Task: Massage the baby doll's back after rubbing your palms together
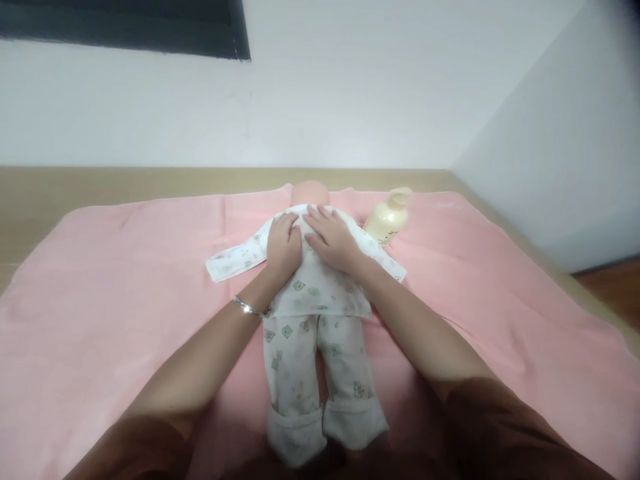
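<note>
A baby doll [311, 195] lies lengthwise on a pink towel [125, 300], its bare head toward the wall and its legs toward me. It wears white printed clothes [320, 293]. My left hand [283, 244] rests flat on the doll's upper back, left side, with a silver bracelet on that wrist. My right hand [331, 238] lies flat beside it on the right side of the back, fingers spread slightly. Neither hand grips anything.
A cream pump bottle [386, 220] lies or leans on the towel just right of the doll's shoulder. The towel covers a wooden surface [100, 183] set against a white wall. The surface's right edge [575, 287] drops to a brown floor.
</note>
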`<state>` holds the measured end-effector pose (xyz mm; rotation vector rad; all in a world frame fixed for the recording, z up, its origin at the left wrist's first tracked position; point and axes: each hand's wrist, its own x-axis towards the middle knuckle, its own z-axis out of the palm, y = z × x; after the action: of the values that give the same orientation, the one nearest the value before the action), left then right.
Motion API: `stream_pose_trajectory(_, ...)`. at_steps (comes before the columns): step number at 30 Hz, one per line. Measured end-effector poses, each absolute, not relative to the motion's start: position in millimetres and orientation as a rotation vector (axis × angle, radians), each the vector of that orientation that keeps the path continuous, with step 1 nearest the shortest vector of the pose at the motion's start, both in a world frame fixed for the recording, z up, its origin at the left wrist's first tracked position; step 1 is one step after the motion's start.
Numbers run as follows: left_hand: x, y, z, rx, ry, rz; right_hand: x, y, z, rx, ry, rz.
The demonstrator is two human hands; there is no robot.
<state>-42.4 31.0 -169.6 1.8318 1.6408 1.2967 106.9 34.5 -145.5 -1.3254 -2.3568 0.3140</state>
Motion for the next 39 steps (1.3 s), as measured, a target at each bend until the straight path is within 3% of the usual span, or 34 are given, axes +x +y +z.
stream_pose_trajectory(13, -45.7, 41.3, -167.3, 2.003, 1.737, 0.967, 89.4, 5.5, -146.2, -1.511, -2.262, 0.070)
stream_pose_trajectory(24, -24.1, 8.1, -165.5, 2.277, 1.773, 0.975, 114.1, 44.1, -149.2, -1.485, -2.250, 0.338)
stream_pose_trajectory(34, -44.1, 31.2, -149.4, 2.023, 1.766, 0.819, 91.1, 3.2, -143.1, -1.559, -2.227, -0.039)
stream_pose_trajectory(39, -46.0, 35.9, -159.1, 2.012, 1.766, 0.861, 96.8, 14.5, -141.3, -1.534, -2.261, 0.109)
